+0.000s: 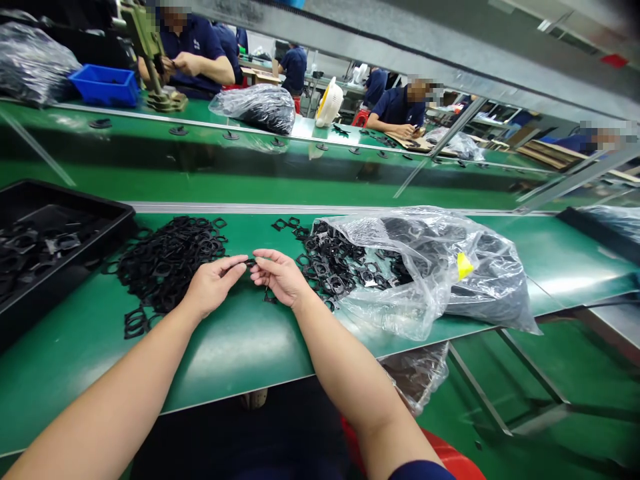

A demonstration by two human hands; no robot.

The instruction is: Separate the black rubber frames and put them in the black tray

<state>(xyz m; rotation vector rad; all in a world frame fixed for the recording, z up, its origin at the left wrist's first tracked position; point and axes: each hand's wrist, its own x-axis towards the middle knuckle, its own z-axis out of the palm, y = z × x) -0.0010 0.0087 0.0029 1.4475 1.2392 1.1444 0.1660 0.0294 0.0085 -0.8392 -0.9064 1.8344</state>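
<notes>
My left hand (pixel 213 287) and my right hand (pixel 280 277) are raised a little above a green conveyor belt (pixel 240 350). Their fingertips meet on a small black part (pixel 249 263), probably rubber, with another black frame (pixel 270 297) just below my right hand. A heap of black square frames (pixel 165 263) lies left of my left hand. A second heap (pixel 330 270) lies right of my right hand, spilling from a clear plastic bag (pixel 425 267) with a yellow tag (pixel 464 265).
A black tray of frames (pixel 107 223) sits at the belt's left end. Beyond a metal rail (pixel 300 208) runs a second green belt (pixel 250 173) with bagged parts, a blue bin (pixel 104 85) and co-workers in navy shirts. Metal frame legs stand below right.
</notes>
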